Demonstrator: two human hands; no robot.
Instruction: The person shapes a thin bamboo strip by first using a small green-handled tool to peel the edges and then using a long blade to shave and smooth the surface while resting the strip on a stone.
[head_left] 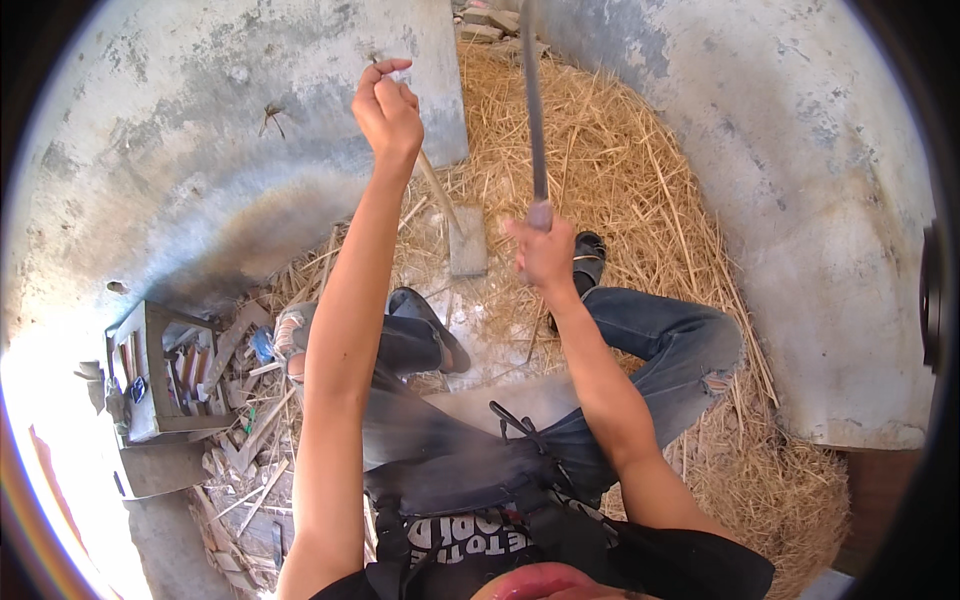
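Note:
My right hand is closed round the handle of a long knife. Its dark, narrow blade points up and away from me, slightly blurred. Raised to the left, my left hand has its fingers curled round a pale, thin wooden stick. Part of that stick is hidden behind the hand and wrist. Its lower end meets a worn wooden block, which lies on the ground between my feet. The knife and the stick are apart.
Straw-like shavings cover the ground ahead and right. Rough walls curve round both sides. On the left stands a small wooden box holding tools, with wood scraps beside it. My jeans-clad legs are spread apart.

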